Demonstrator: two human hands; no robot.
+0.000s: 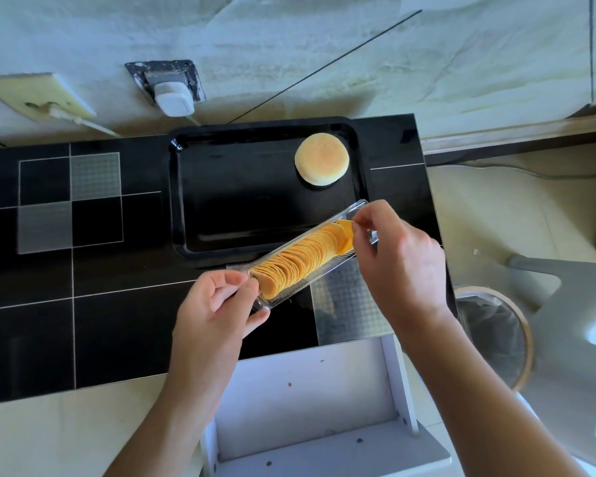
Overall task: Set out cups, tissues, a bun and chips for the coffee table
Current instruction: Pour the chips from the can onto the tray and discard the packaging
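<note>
The glossy black coffee table with its pale grid lines and frosted grey squares fills most of the view, a hard, reflective top that shows every edge laid on it. On it, near the wall, lies a shiny black rectangular plastic tray with rounded corners, shallow-rimmed, probably meant to gather the snacks together. The clear, long, rigid plastic container of stacked orange chips is held slantwise over the tray's near right corner, apparently on its way in or being opened. The right hand pinches the container's far end with thumb and forefinger, the other fingers curled; the left hand grips the near end between thumb and bent fingers, steadying it. Smallest, the round, pale, smooth-topped bun rests in the tray's far right corner, well apart from the chips. No cups or tissues show.
</note>
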